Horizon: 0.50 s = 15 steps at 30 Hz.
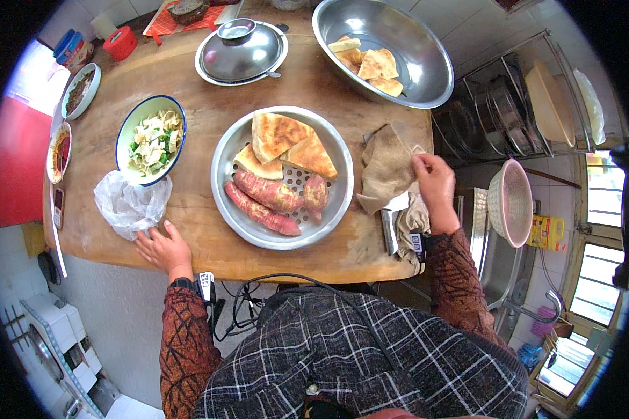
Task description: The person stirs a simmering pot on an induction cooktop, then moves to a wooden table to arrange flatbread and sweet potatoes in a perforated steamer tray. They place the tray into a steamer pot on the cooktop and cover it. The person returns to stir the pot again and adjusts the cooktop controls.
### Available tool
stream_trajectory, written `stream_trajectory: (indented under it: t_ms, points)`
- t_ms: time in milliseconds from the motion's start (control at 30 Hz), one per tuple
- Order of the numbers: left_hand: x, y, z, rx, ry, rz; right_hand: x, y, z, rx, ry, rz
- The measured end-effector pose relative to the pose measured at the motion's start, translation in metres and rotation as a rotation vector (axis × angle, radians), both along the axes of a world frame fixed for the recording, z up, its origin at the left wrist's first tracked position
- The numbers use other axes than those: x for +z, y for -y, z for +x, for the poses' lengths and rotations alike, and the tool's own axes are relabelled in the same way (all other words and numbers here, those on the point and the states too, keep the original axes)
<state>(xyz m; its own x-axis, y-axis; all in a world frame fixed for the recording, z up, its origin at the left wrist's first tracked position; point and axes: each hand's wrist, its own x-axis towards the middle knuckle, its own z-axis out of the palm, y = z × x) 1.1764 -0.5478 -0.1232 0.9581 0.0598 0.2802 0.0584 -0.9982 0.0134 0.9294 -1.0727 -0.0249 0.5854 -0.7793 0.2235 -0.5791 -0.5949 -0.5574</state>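
My right hand (436,183) pinches the right edge of a brown cloth (385,170) between thumb and fingers, at the wooden table's right side. Just below the cloth lies a cleaver (391,225), partly hidden, beside a second crumpled cloth (414,222). My left hand (162,249), fingers spread, rests on the table by a crumpled clear plastic bag (131,201); its fingertips reach the bag's lower edge. Between my hands stands a round perforated metal tray (346,196) with flatbread pieces (283,136) at its top and several purple-skinned sweet potatoes (267,191) below them.
An enamel bowl of noodle-like strips and greens (154,141) stands by the bag. At the far side are a lidded metal dish (241,52) and a large steel basin (424,47) holding flatbread. Small dishes (84,94) line the left edge. A sink (511,262) lies right.
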Motion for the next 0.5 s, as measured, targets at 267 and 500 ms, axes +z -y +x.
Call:
stream_trajectory:
  t_ms: [267,500]
  points:
    - [-0.002,0.0,-0.001,-0.003,0.023,0.0,0.111,0.045,-0.018,0.084,0.98,0.562]
    - [0.002,0.001,-0.002,0.01,0.001,-0.008,0.168,0.057,-0.006,0.102,0.86,0.675]
